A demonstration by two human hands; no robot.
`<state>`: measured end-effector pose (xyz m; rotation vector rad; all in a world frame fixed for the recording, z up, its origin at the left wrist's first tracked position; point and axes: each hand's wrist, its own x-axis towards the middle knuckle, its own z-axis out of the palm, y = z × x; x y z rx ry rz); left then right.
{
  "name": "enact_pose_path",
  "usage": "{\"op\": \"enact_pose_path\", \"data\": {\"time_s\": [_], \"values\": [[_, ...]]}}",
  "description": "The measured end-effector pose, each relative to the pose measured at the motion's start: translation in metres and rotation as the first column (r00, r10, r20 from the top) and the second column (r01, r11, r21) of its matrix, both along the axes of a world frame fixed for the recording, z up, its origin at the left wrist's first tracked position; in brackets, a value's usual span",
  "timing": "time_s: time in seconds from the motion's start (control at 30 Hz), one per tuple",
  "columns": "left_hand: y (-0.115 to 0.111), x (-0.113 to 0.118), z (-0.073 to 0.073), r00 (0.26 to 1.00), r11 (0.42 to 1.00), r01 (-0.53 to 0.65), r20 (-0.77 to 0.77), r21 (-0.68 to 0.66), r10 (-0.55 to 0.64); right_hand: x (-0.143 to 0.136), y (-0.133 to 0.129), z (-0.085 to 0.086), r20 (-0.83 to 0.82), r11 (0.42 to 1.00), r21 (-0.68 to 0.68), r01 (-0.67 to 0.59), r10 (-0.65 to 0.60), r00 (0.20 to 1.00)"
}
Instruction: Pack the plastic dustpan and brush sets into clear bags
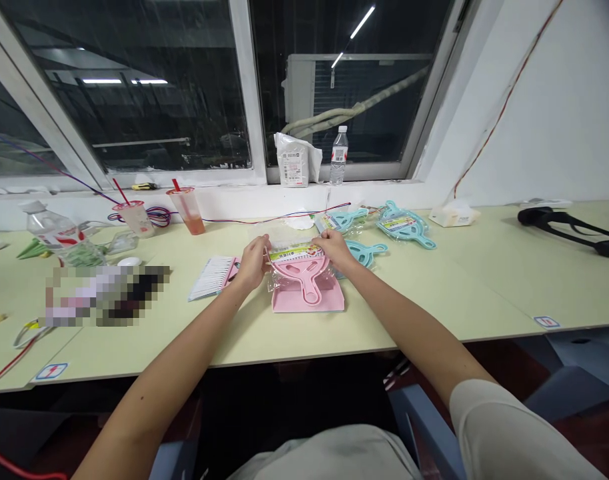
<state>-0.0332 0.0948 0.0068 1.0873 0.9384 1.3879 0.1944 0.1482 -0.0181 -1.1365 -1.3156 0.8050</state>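
While both arms reach over the table (459,287), the left hand (254,263) pinches one side of a clear-wrapped pink packet (305,270) and the right hand (334,248) grasps its opposite upper corner. That packet sits over a pink dustpan (308,305); whether it rests on it, I can't tell. A pink brush (212,278) lies just beside the left hand, and both loose pieces look out of any wrapping. By my reading, the packet's contents are still inside, and the teal packets (407,225) behind remain bagged too.
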Motion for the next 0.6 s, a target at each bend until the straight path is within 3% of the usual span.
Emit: {"op": "enact_pose_path", "data": {"time_s": [0.13,0.23,0.33,0.4,0.5,0.6], "values": [[0.003,0.001,-0.008,0.989,0.993,-0.105,-0.100,0.051,0.110,-0.001,-0.003,0.001,0.090,0.999,0.040,-0.013,0.010,0.996],[0.004,-0.001,-0.013,0.982,0.990,-0.123,-0.134,0.065,0.131,0.003,-0.009,0.008,0.285,0.998,0.069,0.004,-0.023,0.958],[0.004,-0.001,-0.014,0.970,0.985,-0.131,-0.193,0.110,0.150,0.004,-0.022,0.020,0.567,0.958,0.286,-0.018,-0.154,0.809],[0.003,0.001,-0.014,0.961,0.979,-0.133,-0.221,0.152,0.165,-0.002,-0.033,0.030,0.700,0.892,0.427,-0.145,-0.225,0.678],[-0.001,0.005,-0.012,0.959,0.971,-0.130,-0.222,0.202,0.174,-0.021,-0.050,0.041,0.835,0.820,0.420,-0.390,-0.180,0.520],[-0.004,0.008,-0.010,0.955,0.958,-0.140,-0.223,0.252,0.198,-0.042,-0.061,0.045,0.900,0.797,0.346,-0.495,-0.133,0.415]]}}
